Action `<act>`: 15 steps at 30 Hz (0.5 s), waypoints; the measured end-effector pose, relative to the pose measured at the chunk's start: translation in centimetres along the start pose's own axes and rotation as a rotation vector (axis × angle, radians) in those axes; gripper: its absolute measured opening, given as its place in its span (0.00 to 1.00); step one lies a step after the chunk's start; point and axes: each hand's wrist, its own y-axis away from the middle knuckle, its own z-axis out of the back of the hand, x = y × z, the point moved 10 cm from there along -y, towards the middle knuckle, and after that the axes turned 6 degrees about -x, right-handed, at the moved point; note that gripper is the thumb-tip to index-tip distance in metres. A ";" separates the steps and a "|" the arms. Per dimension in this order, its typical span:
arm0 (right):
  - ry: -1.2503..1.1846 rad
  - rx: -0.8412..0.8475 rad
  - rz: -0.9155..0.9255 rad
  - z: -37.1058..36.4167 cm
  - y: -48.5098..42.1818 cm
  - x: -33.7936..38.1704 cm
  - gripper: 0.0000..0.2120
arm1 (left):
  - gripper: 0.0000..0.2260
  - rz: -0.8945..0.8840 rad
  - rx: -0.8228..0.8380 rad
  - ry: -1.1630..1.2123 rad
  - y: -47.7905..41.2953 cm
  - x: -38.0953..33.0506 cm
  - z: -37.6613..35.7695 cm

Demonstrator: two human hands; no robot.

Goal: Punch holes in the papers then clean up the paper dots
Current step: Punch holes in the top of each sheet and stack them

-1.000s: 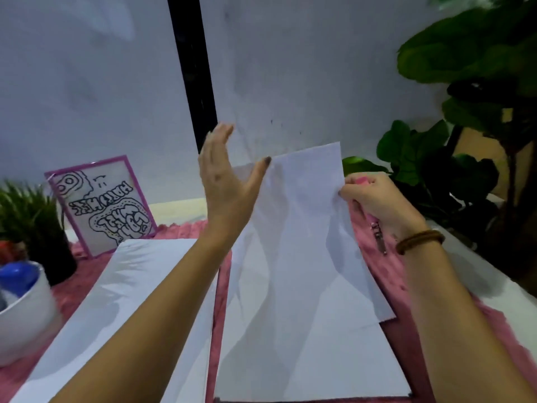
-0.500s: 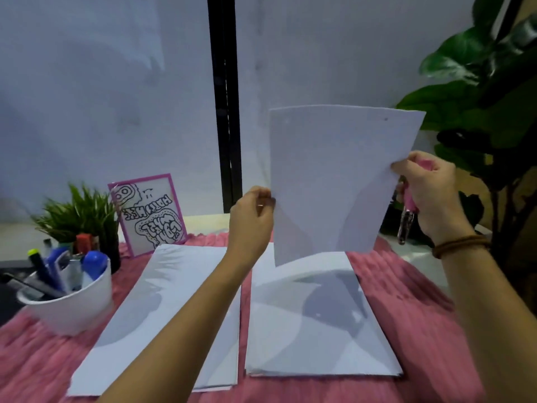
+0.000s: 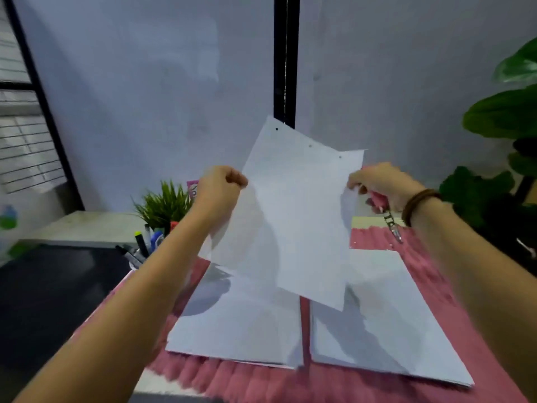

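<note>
Left hand's [image 3: 220, 187] fingers pinch the sheet [image 3: 296, 216]; right hand's [image 3: 380, 181] fingers grip its other edge plus a pink punch [image 3: 377, 200]; markers [image 3: 141, 242] crowd a half-hidden cup [image 3: 133, 266].

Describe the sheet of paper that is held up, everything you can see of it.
The sheet is plain, thin white paper, held in the air above two paper stacks on the pink cloth. It is tilted, its top edge sloping down to the right. Three small punched holes run along that edge. The left hand pinches its left edge, the right hand its right edge, which curls there. Its lower corner hangs free.
</note>
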 end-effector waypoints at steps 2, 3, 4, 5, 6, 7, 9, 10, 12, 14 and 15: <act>0.093 0.155 -0.098 -5.4 0.6 -2.7 0.06 | 0.09 0.136 0.108 -0.125 0.5 5.0 -0.4; 0.132 0.205 -0.126 -7.8 0.8 -4.2 0.06 | 0.08 0.191 0.151 -0.200 1.0 7.4 -0.7; 0.178 0.239 -0.148 -9.9 1.0 -5.6 0.07 | 0.08 0.221 0.197 -0.306 1.8 9.3 -1.0; 0.232 0.268 -0.157 -11.8 1.2 -6.8 0.09 | 0.08 0.216 0.255 -0.435 2.7 10.7 -1.5; 0.284 0.297 -0.150 -13.5 1.3 -7.9 0.10 | 0.07 0.180 0.316 -0.559 3.7 11.5 -2.1; 0.322 0.309 -0.142 -14.9 1.2 -8.6 0.11 | 0.07 0.124 0.364 -0.672 4.5 11.9 -2.9; 0.380 0.306 -0.140 -16.8 1.0 -9.7 0.12 | 0.10 0.018 0.401 -0.837 5.8 12.3 -4.2; 0.415 0.307 -0.126 -17.6 0.8 -10.1 0.12 | 0.12 -0.023 0.406 -0.895 6.4 12.5 -4.8; 0.509 0.314 -0.109 -18.6 0.8 -10.5 0.11 | 0.14 -0.080 0.418 -0.962 7.1 13.1 -5.8; 0.522 0.287 -0.111 -18.9 0.5 -10.9 0.10 | 0.15 -0.069 0.444 -0.997 7.8 14.2 -6.3; 0.519 0.270 -0.113 -18.9 0.4 -11.0 0.09 | 0.15 -0.063 0.459 -1.009 8.0 14.6 -6.5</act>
